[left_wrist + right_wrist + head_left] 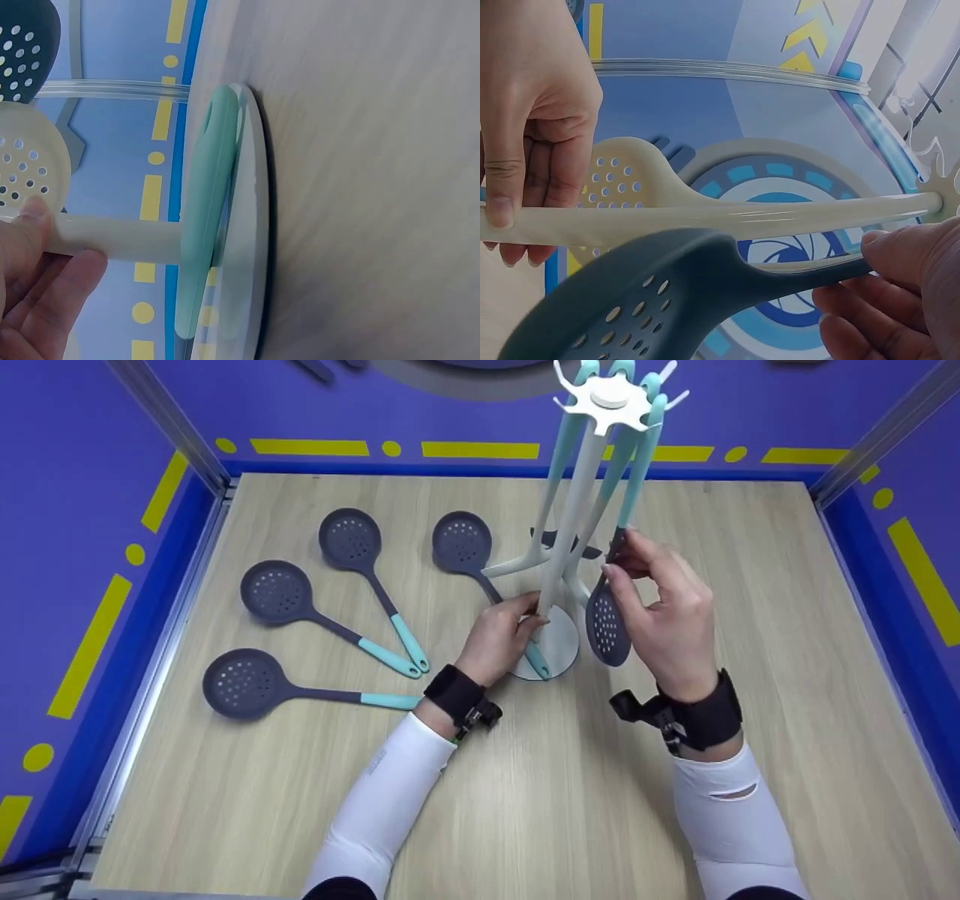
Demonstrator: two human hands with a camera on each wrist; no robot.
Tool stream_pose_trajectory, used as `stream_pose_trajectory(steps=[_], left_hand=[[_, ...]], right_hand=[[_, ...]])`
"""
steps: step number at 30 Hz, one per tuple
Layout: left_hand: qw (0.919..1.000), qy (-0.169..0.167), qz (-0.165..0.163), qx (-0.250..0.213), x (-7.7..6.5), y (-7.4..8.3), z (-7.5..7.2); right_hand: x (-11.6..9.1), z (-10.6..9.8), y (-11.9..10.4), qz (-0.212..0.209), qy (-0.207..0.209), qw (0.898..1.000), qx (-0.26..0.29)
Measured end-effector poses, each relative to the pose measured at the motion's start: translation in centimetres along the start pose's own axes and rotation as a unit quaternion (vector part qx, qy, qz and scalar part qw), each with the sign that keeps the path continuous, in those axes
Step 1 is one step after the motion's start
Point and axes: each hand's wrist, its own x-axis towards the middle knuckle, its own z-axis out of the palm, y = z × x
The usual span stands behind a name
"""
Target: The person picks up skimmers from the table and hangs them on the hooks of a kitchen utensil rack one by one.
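Near the foot of a white utensil stand (574, 510), my left hand (499, 634) grips its upright pole between thumb and fingers. My right hand (671, 611) pinches the dark neck of a perforated skimmer (609, 630), whose turquoise handle reaches up to a hook on the stand's top. In the right wrist view, the dark skimmer (667, 300) is beside the pole (780, 215). Cream-headed skimmers (30, 161) with turquoise handles hang from other hooks. Another dark skimmer (462, 542) lies behind my left hand, its handle end (537, 660) over the round base (566, 637).
On the left of the wooden table (540, 810) lie more dark skimmers with turquoise handles: an upper one (350, 538), a middle one (276, 592) and a lower one (244, 684). Blue walls (480, 405) with yellow marks enclose the back and sides.
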Motion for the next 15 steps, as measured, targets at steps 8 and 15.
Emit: stream_pose_trajectory(steps=[8,15], left_hand=[[0.9999,0.007,-0.012,-0.006,0.04,0.17,0.28],[0.9996,0.016,-0.017,-0.016,-0.06,0.14,0.38]], right_hand=[[0.04,-0.12,0.06,0.008,-0.006,1.0,-0.005],[0.07,-0.19,0.01,0.018,-0.013,1.0,-0.007]])
